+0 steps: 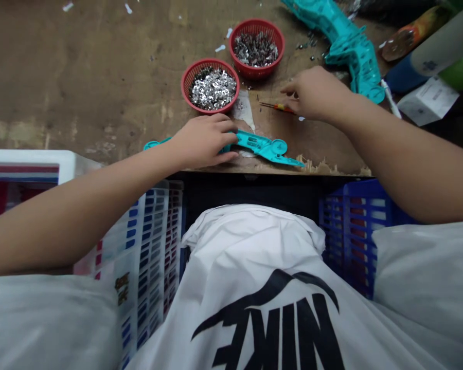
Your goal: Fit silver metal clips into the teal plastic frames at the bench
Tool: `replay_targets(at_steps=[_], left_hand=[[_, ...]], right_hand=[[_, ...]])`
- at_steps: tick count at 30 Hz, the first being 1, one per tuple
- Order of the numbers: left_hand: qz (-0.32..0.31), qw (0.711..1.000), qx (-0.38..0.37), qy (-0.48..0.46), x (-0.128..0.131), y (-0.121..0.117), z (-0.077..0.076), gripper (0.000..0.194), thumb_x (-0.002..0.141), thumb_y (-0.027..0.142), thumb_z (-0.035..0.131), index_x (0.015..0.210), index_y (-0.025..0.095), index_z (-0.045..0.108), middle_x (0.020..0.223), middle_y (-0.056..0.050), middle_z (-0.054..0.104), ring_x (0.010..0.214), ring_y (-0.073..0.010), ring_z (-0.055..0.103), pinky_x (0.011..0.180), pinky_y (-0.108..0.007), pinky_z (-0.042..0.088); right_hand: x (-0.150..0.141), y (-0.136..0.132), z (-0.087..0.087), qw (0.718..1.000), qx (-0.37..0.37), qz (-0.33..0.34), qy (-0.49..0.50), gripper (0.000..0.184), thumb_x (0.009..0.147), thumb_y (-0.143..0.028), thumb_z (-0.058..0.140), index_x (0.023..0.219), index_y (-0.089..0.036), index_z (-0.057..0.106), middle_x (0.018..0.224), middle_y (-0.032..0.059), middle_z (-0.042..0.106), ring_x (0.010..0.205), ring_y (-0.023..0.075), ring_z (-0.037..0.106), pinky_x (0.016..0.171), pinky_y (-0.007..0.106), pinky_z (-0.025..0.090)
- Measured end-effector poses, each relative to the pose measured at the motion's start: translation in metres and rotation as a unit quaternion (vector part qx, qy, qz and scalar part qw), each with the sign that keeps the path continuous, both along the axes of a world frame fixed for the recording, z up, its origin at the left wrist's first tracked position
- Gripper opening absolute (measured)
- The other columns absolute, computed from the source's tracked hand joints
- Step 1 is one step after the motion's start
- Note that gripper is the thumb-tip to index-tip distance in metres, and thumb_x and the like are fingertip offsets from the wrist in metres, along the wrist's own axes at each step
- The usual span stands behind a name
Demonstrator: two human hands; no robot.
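A teal plastic part [260, 145] lies along the front edge of the wooden table. My left hand [208, 140] covers its middle, with the fingers curled over it and the thumb on the near side. To the right, my right hand [312, 95] is low over the tabletop, fingers bent together. A thin screwdriver [281, 107] with a yellow and red handle sticks out leftward from under those fingers, its dark shaft toward the baskets. A red basket [183, 85] of shiny small metal pieces stands just beyond my left hand. Behind it, another red basket [256, 72] contains small screw-like pieces.
More teal parts [339, 36] are piled at the back right, beside a white box [428, 100] and a blue-and-white cylinder [420, 64]. Below the table edge stand a white crate [150, 246] at left and a blue crate [351, 221] at right. Small scraps dot the tabletop.
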State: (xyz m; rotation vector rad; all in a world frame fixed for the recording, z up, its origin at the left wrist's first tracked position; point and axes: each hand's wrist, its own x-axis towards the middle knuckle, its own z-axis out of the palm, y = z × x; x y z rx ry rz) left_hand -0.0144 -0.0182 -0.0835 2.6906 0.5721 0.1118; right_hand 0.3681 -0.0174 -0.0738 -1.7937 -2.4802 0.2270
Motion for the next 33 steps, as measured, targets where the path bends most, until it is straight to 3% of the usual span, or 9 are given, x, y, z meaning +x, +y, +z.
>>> replay_targets(at_steps=[3, 8, 13, 16, 20, 24, 26, 29, 33], left_hand=[[-0.005, 0.999, -0.016, -0.037, 0.004, 0.001, -0.007, 0.036, 0.11, 0.042, 0.08, 0.139, 0.025, 0.094, 0.175, -0.016, 0.081, 0.168, -0.0456, 0.072, 0.146, -0.064, 0.058], [0.055, 0.997, -0.026, -0.055, 0.008, 0.002, -0.023, 0.029, 0.109, 0.035, 0.074, 0.125, 0.025, 0.096, 0.156, -0.015, 0.09, 0.15, -0.0433, 0.084, 0.133, -0.058, 0.067], [0.137, 0.988, -0.012, -0.068, 0.005, 0.001, -0.033, 0.037, 0.103, 0.034, 0.083, 0.139, 0.025, 0.089, 0.138, -0.015, 0.092, 0.133, -0.0428, 0.088, 0.122, -0.054, 0.07], [0.152, 0.985, -0.023, -0.077, 0.003, 0.0, -0.038, 0.046, 0.101, 0.034, 0.087, 0.146, 0.026, 0.085, 0.14, -0.015, 0.091, 0.133, -0.0433, 0.087, 0.123, -0.054, 0.069], [0.143, 0.987, -0.012, -0.077, 0.002, 0.0, -0.042, 0.045, 0.104, 0.034, 0.084, 0.149, 0.028, 0.084, 0.143, -0.015, 0.09, 0.138, -0.0439, 0.084, 0.124, -0.055, 0.068], [0.12, 0.991, 0.024, -0.046, 0.005, -0.004, -0.036, 0.039, 0.109, 0.032, 0.076, 0.147, 0.026, 0.085, 0.146, -0.016, 0.087, 0.143, -0.044, 0.081, 0.125, -0.056, 0.068], [0.103, 0.994, 0.035, -0.03, 0.007, -0.006, -0.031, 0.04, 0.112, 0.031, 0.071, 0.149, 0.025, 0.085, 0.15, -0.018, 0.085, 0.144, -0.0441, 0.08, 0.125, -0.057, 0.068], [0.093, 0.995, 0.039, -0.025, 0.007, -0.008, -0.026, 0.041, 0.114, 0.031, 0.068, 0.151, 0.027, 0.085, 0.151, -0.018, 0.084, 0.144, -0.0438, 0.079, 0.123, -0.058, 0.068], [0.087, 0.995, 0.028, -0.03, 0.005, -0.008, -0.025, 0.044, 0.113, 0.031, 0.069, 0.153, 0.028, 0.086, 0.151, -0.016, 0.084, 0.146, -0.0432, 0.078, 0.126, -0.059, 0.067]], right_hand=[[-0.008, -0.001, -0.003, 0.985, -0.067, -0.061, -0.149, 0.037, 0.108, -0.022, 0.084, 0.138, -0.007, 0.1, 0.124, 0.0275, 0.096, 0.103, 0.0303, 0.085, 0.088, 0.044, 0.053], [-0.032, -0.014, 0.008, 0.988, -0.039, -0.08, -0.129, 0.034, 0.101, -0.021, 0.09, 0.131, -0.009, 0.1, 0.116, 0.0276, 0.095, 0.096, 0.0326, 0.082, 0.083, 0.045, 0.053], [-0.045, -0.041, 0.015, 0.994, -0.031, 0.097, 0.05, 0.026, 0.109, -0.049, 0.087, 0.117, -0.027, 0.1, 0.101, 0.012, 0.094, 0.091, 0.0336, 0.079, 0.086, 0.047, 0.06], [-0.051, -0.052, 0.006, 0.988, -0.051, 0.123, 0.081, 0.032, 0.11, -0.056, 0.085, 0.114, -0.028, 0.099, 0.096, 0.0121, 0.092, 0.097, 0.0373, 0.082, 0.088, 0.049, 0.061], [-0.053, -0.05, 0.004, 0.993, -0.057, 0.082, 0.065, 0.03, 0.109, -0.051, 0.087, 0.123, -0.026, 0.096, 0.106, 0.0143, 0.093, 0.106, 0.0417, 0.084, 0.093, 0.05, 0.062], [-0.063, -0.047, 0.026, 0.997, -0.068, -0.025, 0.03, 0.039, 0.109, -0.035, 0.084, 0.146, -0.022, 0.088, 0.128, 0.0187, 0.093, 0.113, 0.0419, 0.084, 0.094, 0.049, 0.062], [-0.07, -0.049, 0.038, 0.996, -0.066, -0.051, 0.021, 0.036, 0.111, -0.026, 0.078, 0.145, -0.021, 0.087, 0.13, 0.0193, 0.094, 0.111, 0.0384, 0.084, 0.096, 0.047, 0.061], [-0.079, -0.052, 0.043, 0.996, -0.076, 0.006, 0.042, 0.034, 0.11, -0.02, 0.071, 0.137, -0.023, 0.092, 0.126, 0.0146, 0.096, 0.109, 0.0337, 0.085, 0.1, 0.045, 0.061], [-0.085, -0.05, 0.025, 0.99, -0.099, 0.092, 0.044, 0.043, 0.108, -0.02, 0.07, 0.143, -0.022, 0.095, 0.143, 0.015, 0.095, 0.126, 0.0347, 0.085, 0.108, 0.046, 0.061]])
